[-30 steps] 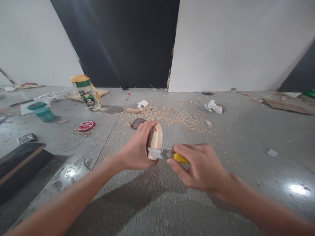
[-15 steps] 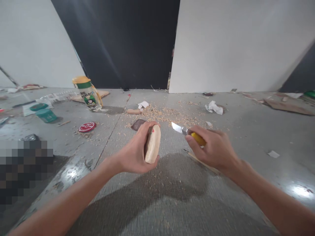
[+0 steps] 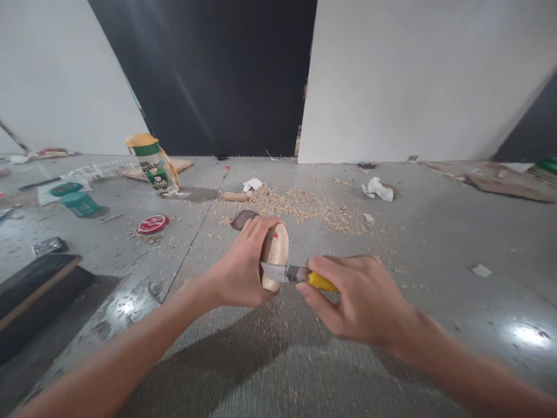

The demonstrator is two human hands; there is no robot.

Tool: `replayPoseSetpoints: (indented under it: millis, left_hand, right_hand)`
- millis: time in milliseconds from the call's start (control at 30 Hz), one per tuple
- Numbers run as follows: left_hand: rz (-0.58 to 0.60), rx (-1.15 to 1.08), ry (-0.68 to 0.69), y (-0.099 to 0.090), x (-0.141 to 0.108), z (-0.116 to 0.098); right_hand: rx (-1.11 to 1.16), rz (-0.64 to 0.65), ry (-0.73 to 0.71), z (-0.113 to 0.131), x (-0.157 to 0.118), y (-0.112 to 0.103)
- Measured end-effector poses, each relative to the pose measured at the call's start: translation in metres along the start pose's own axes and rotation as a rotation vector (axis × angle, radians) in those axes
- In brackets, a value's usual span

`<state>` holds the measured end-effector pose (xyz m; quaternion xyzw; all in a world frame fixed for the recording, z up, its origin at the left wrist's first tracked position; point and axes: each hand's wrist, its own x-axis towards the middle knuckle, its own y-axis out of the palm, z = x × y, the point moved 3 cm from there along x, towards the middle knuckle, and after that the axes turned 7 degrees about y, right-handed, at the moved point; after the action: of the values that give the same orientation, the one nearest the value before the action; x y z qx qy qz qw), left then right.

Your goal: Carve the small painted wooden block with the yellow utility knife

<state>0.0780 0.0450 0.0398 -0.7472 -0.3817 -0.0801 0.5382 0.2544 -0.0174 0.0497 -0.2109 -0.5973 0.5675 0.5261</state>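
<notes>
My left hand (image 3: 243, 264) is wrapped round a pale piece of wood (image 3: 277, 247) with rounded edges and a small red mark near its top. Fingers and palm hide its left side. In my right hand (image 3: 354, 296) is a utility knife (image 3: 322, 282) with a yellow handle and a metal collar. Its blade points left and lies across the lower part of the wood's near face. Whether the edge bites into the wood I cannot tell. Wood shavings (image 3: 296, 203) are scattered on the floor beyond both hands.
Behind the hands lie a dark flat piece (image 3: 243, 219), a small wooden block (image 3: 235, 197) and crumpled paper (image 3: 378, 189). To the left are a red round lid (image 3: 153, 224), a teal tub (image 3: 80, 204), a yellow-lidded cup (image 3: 152, 165) and a black object (image 3: 39, 290). Wall panels (image 3: 209, 75) stand behind.
My right hand has brought the knife left and down, from beside the wood to across its near face. My left hand holds the wood in nearly the same place.
</notes>
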Motion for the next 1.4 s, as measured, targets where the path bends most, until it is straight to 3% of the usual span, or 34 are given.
replayPoseSetpoints:
  millis: [200, 367, 467, 667, 800, 1167, 1400]
  left_hand:
    - [0.043, 0.009, -0.043, -0.002, 0.0, -0.001]
    - [0.061, 0.053, -0.037, -0.006, -0.001, -0.004]
    - [0.045, 0.06, -0.061, -0.007, 0.0, -0.002]
    - [0.036, 0.057, -0.058, -0.005, 0.002, -0.003]
    - [0.042, 0.055, -0.054, -0.006, 0.002, -0.003]
    - [0.047, 0.085, -0.058, -0.005, 0.003, -0.002]
    - [0.06, 0.103, -0.077, -0.009, -0.001, -0.005]
  right_hand:
    - [-0.058, -0.042, 0.007, -0.015, 0.005, 0.0]
    - [-0.132, -0.163, 0.153, -0.047, 0.013, -0.013]
    - [-0.101, -0.159, 0.121, -0.041, 0.011, -0.015]
    - [-0.041, -0.021, 0.006, -0.01, 0.003, -0.004]
    - [-0.032, 0.01, 0.002, -0.005, 0.002, 0.0]
    - [-0.007, 0.045, 0.005, -0.006, 0.003, 0.001]
    - [-0.085, -0.098, 0.109, -0.039, 0.012, -0.005]
